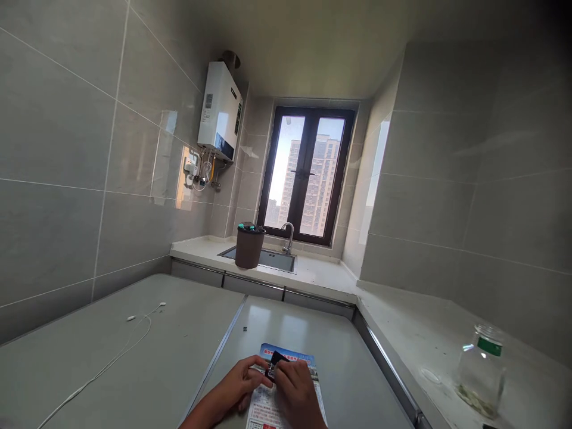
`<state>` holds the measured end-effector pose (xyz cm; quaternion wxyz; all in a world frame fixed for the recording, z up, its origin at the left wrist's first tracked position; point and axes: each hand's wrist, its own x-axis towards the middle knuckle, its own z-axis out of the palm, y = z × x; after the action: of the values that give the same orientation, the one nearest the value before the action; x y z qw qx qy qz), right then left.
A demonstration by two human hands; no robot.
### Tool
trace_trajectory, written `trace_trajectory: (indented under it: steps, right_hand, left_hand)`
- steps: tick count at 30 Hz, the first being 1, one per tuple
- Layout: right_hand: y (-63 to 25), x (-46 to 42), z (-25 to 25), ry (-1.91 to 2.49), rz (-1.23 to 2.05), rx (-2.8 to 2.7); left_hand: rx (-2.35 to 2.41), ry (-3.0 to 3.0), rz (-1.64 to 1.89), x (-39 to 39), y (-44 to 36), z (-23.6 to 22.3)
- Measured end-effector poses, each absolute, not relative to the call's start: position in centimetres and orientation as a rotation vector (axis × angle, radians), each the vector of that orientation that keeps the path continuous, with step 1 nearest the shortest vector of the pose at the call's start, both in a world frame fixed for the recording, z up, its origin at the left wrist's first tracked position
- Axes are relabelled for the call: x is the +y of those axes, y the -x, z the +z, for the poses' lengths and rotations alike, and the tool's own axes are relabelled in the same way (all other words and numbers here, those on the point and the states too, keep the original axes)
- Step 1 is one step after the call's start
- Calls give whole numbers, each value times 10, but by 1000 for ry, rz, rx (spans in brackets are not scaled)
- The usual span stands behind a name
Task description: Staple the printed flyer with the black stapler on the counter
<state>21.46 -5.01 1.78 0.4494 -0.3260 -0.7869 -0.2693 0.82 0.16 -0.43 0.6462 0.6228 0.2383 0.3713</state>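
Over a printed sheet [263,412], both of my hands meet on a small black object [279,357] with a shiny light part. My left hand [241,381] comes from the left with thumb and index finger closed at its near left edge. From the right, my right hand [297,384] has its fingers closed over the object's other side, hiding much of it. The kind of object cannot be made out. Beneath the hands, the sheet shows a blue top, red lettering and small print. A tiny dark piece [245,329] lies on the table beyond the sheet.
A white cable [111,361] runs across the grey table [187,322] at left. Ahead, a brown bin [249,247] stands at the sink [277,260] with its faucet [290,235]. A glass jar [480,375] stands on the right counter [402,310].
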Motion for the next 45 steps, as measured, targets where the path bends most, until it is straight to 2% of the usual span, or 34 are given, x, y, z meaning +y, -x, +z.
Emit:
trace_trajectory:
  steps: [7,11,14,28,37,45]
  right_hand:
    - [-287,-19,24,1402,-495,-1602]
    - [-331,-1,13,1881,-266,-1515]
    - [-354,8,-1,2071,-214,-1485]
    - [-386,37,-14,2158,-100,-1519]
    - [-353,11,-34,2377,-206,-1513]
    - [-328,-3,-36,2372,-375,-1573]
  left_hand:
    - [528,-1414,858,10,-14,-14]
    - [523,-1408,852,9,-13,-13]
    - [527,-1410,852,10,-13,-14]
    - [561,-1414,836,6,-10,-7]
    - [602,-1396,907,7,-14,-10]
    - [635,-1371,941,12,-15,-16]
